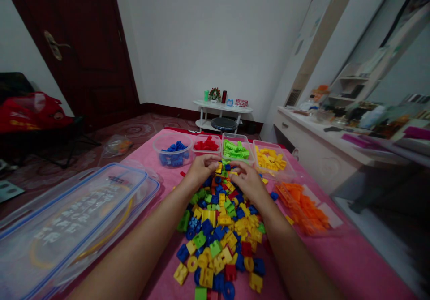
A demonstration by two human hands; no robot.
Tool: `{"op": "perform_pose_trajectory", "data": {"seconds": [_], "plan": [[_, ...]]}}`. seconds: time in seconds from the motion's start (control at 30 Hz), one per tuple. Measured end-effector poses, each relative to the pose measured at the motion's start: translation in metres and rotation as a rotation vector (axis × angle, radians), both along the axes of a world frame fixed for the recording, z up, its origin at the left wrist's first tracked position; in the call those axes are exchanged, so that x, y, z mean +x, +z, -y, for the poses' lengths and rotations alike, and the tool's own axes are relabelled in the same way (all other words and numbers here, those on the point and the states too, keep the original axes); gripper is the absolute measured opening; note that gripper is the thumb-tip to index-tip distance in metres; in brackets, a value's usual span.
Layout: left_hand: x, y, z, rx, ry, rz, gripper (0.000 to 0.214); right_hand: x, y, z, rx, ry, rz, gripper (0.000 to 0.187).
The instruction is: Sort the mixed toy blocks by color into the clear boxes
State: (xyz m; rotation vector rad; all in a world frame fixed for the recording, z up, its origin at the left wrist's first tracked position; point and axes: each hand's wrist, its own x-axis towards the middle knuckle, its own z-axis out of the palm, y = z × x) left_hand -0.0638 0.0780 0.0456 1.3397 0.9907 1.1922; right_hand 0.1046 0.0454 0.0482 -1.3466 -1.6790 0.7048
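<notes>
A long heap of mixed building blocks point(223, 219) in yellow, blue, green and red lies down the middle of the pink cloth. At its far end, my left hand point(203, 168) reaches in with curved fingers, the thumb apart from them, beside a yellow block point(219, 168). Facing it across a small gap, my right hand point(247, 179) bends over the blocks, thumb and fingers apart. Neither hand shows a block gripped in it. Just beyond stand clear tubs of blue pieces point(175, 153), red pieces point(207, 144), green pieces point(235, 149) and yellow pieces point(270, 158).
Orange pieces point(304, 208) fill a clear tub at the right. Large clear lids with blue edges point(77, 219) lie on the left. A pink cloth point(363, 250) covers the table. Beyond are a small white stand point(220, 107), a cluttered dresser point(319, 134) and a dark door point(77, 45).
</notes>
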Motion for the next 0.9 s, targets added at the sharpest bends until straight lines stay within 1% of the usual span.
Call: {"op": "perform_pose_trajectory", "data": {"seconds": [0.03,0.1,0.13,0.2,0.3,0.4,0.53,0.63,0.7,0.77,0.83,0.9], "plan": [[0.001,0.003,0.002,-0.069,-0.026,0.062,0.026,-0.002,0.001,0.001,-0.025,0.039,-0.088,0.044],[0.003,0.006,0.007,-0.164,-0.075,0.14,0.037,-0.007,0.003,0.004,-0.042,0.096,-0.158,0.051],[0.004,0.006,0.008,-0.181,-0.082,0.16,0.041,-0.01,0.004,0.006,-0.043,0.112,-0.157,0.051],[0.006,0.004,0.009,-0.16,-0.053,0.168,0.042,-0.014,0.004,0.009,-0.049,0.125,-0.157,0.046],[0.01,-0.005,0.007,-0.077,0.013,0.11,0.038,-0.019,0.003,0.012,-0.065,0.113,-0.224,0.036],[0.013,-0.013,0.003,0.032,0.048,-0.018,0.029,-0.019,0.004,0.011,-0.078,0.077,-0.249,0.03],[0.014,-0.015,0.005,0.203,0.052,-0.183,0.018,-0.006,0.011,0.008,-0.079,0.011,-0.25,0.024],[0.016,-0.013,0.013,0.374,-0.009,-0.373,0.019,0.009,0.018,0.006,-0.121,-0.092,-0.401,0.026],[0.018,-0.012,0.018,0.52,-0.103,-0.542,0.024,0.018,0.021,0.005,-0.174,-0.116,-0.54,0.029],[0.021,-0.013,0.021,0.624,-0.182,-0.696,0.027,0.024,0.023,0.004,-0.21,-0.12,-0.617,0.031],[0.023,-0.014,0.023,0.655,-0.198,-0.791,0.028,0.027,0.023,0.004,-0.215,-0.12,-0.59,0.032],[0.024,-0.015,0.024,0.633,-0.164,-0.82,0.026,0.028,0.021,0.004,-0.206,-0.109,-0.506,0.032]]}}
